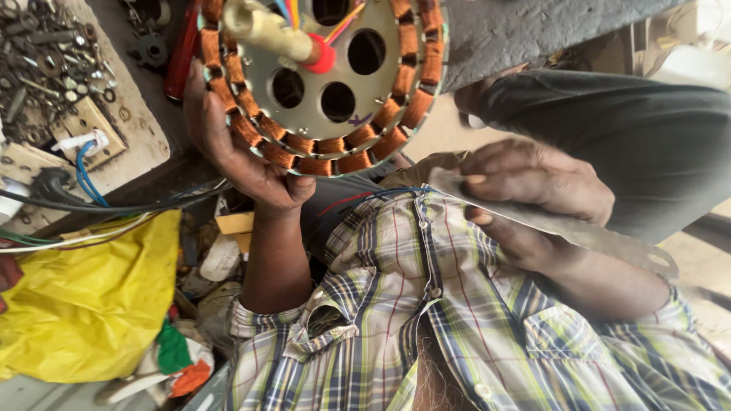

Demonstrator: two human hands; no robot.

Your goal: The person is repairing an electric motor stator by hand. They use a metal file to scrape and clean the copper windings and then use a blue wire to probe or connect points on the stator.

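My left hand (236, 148) grips the lower left rim of a round fan stator (381, 84), a metal disc with round holes and a ring of copper coils (316, 164). A cream shaft with a red cap (278, 34) and coloured wires stick out of its centre. My right hand (533, 190) holds a flat grey metal strip (594, 236) just right of the stator, above my plaid shirt (457, 327). Thin red and blue wires (373, 196) run between the hands.
A board with several loose screws, nuts and washers (46, 61) lies at the top left. Black, white and blue cables (91, 202) cross below it. A yellow bag (91, 297) and scraps sit at the lower left. My dark-trousered leg (609, 129) is at the right.
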